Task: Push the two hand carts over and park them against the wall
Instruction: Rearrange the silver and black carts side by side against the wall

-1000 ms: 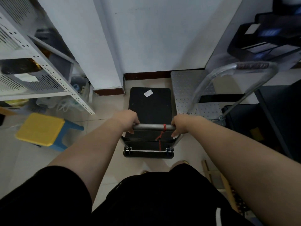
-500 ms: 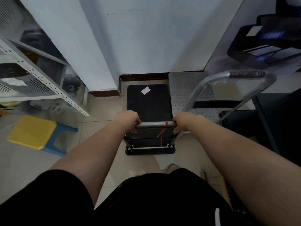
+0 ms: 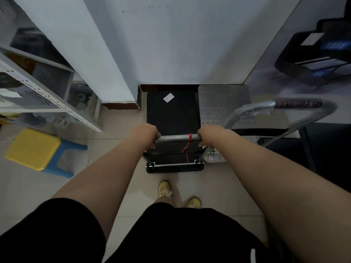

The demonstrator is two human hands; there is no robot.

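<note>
A black hand cart [image 3: 172, 112] with a white sticker stands right in front of me, its front edge at the dark skirting of the white wall [image 3: 180, 44]. My left hand [image 3: 146, 134] and my right hand [image 3: 209, 134] both grip its grey handle bar [image 3: 175, 138], which carries a red cord. Directly to its right a silver perforated hand cart [image 3: 222, 103] stands side by side with it against the same wall, its curved silver handle [image 3: 296, 105] free of any hand.
A white perforated metal shelf rack [image 3: 47, 95] fills the left side. A yellow and blue stool [image 3: 36, 149] lies on the tiled floor below it. A wall corner [image 3: 121, 99] juts out left of the black cart. Dark furniture [image 3: 326, 149] stands at right.
The black cart has rolled forward until its front reaches the wall skirting. I have leaned back slightly, and my feet have come into view below the cart.
</note>
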